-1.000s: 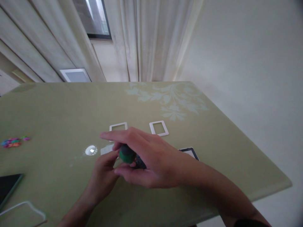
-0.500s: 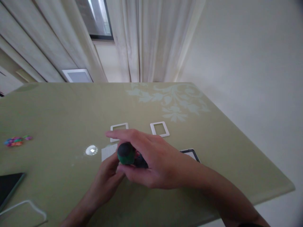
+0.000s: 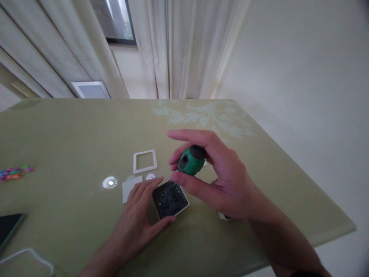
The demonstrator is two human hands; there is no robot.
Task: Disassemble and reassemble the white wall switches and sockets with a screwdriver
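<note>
green ribbed rubber with a black cap: the stubby tool handle (image 3: 191, 159) is raised above the middle of the table (image 3: 72, 130), pinched between the thumb and fingertips of the right hand (image 3: 227, 181). it is a closed, fingertip grip, probably for turning rather than pushing. any shaft or tip is hidden behind the fingers.

below it, toward the near edge, lies a black square module (image 3: 170, 199) with a pale rim and moulded recesses, tilted on the cloth. the left hand (image 3: 141, 219) brackets it, fingers along its left side and thumb at its near corner. this light hold seems meant to keep the piece from sliding on the smooth surface.

a thin white square frame (image 3: 145, 161) lies flat just beyond, toward the far edge, and a plain white plate (image 3: 131, 187) sits beside the left fingertips. small coloured bits (image 3: 14, 172) rest at the left edge. a dark glossy slab (image 3: 8, 227) sits near the near-left corner.
</note>
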